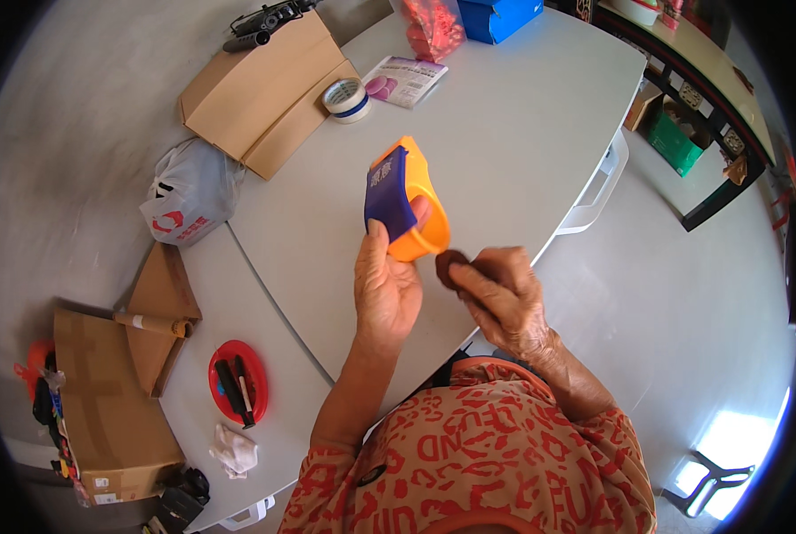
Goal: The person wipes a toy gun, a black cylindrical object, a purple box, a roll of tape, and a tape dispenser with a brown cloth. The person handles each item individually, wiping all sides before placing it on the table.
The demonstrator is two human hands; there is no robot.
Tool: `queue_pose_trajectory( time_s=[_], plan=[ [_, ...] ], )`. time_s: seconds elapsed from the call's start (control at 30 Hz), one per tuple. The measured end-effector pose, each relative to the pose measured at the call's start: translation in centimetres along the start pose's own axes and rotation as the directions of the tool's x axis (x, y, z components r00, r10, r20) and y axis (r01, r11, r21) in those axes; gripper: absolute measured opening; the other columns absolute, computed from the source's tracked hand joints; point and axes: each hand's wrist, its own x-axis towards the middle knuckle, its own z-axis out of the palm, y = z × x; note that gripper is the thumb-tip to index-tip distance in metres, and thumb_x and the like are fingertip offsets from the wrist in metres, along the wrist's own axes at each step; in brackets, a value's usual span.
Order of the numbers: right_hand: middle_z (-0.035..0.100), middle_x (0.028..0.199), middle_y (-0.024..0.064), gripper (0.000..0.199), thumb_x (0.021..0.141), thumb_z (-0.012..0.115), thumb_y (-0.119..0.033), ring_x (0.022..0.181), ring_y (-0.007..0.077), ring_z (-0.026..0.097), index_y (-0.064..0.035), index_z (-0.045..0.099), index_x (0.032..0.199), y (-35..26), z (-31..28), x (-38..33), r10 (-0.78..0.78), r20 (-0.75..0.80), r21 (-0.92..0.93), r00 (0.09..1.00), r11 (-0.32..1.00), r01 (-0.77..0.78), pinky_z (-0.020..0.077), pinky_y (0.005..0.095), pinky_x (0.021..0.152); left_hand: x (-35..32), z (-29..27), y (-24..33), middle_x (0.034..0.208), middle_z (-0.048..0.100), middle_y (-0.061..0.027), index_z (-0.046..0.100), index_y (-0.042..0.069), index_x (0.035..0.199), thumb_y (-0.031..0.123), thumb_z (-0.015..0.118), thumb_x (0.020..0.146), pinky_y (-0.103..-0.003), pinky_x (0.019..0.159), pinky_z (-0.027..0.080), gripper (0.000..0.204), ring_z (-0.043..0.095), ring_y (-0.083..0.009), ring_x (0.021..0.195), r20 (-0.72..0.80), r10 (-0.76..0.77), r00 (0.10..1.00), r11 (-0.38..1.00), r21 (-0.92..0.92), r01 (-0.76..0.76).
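Above the near edge of the grey desk (pixel 505 133), the left hand (pixel 385 289) holds up an orange packet with a dark blue panel (pixel 402 200). Its grip is closed on the packet's lower end, the thumb lying up the blue face and a fingertip showing at the packet's open orange mouth. The packet stands roughly upright, tilted a little to the left, and is lifted clear of the desk.

Just to the right, the right hand (pixel 505 303) pinches a small dark brown round piece (pixel 449 265) between thumb and fingers; its grip is shut on the piece, which sits right below the packet's orange rim, almost touching it.

Toward the far edge of the desk lie a roll of white tape (pixel 346 98) and, beside it, a flat pale package with purple rounds on it (pixel 405 80). At the far corner stand a red mesh bag (pixel 433 25) and a blue box (pixel 500 16). A flat brown cardboard piece (pixel 264 93) overhangs the far left edge.

On the adjoining desk at the left are a red oval tray with dark markers (pixel 238 381), a crumpled white cloth (pixel 235 449) and a folded brown cardboard wedge (pixel 162 311). A white plastic bag with red print (pixel 191 191) sits on the floor beside it.
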Motion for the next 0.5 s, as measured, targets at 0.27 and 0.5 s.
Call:
queue_pose_trajectory(
  time_s=[0.27, 0.5],
  plan=[
    [0.055, 0.104, 0.0056, 0.046, 0.058, 0.077, -0.007, 0.093, 0.0244, 0.055, -0.0151, 0.071, 0.103, 1.2, 3.6, 1.9, -0.079, -0.22, -0.14, 0.972, 0.989, 0.049, 0.0517, 0.0325, 0.072, -0.4, -0.2, -2.1, 0.129, 0.054, -0.0065, 0.047, 0.006, 0.132, 0.025, 0.04, 0.103, -0.033, 0.108, 0.038, 0.036, 0.049, -0.0169, 0.122, 0.27, -0.135, 0.953, 0.909, -0.35, 0.228],
    [0.054, 0.099, 0.0114, 0.046, 0.062, 0.073, 0.011, 0.089, 0.0245, 0.056, -0.0047, 0.068, 0.105, 3.0, 2.3, -0.3, 0.218, -0.252, 0.07, 0.943, 0.976, -0.207, 0.0507, 0.0327, 0.071, -1.9, 2.0, -1.0, 0.14, 0.047, -0.0106, 0.039, 0.001, 0.138, 0.025, 0.04, 0.102, -0.035, 0.114, 0.028, 0.043, 0.042, -0.021, 0.131, -0.001, -0.203, 0.979, 0.929, -0.316, 0.193]
  ],
)
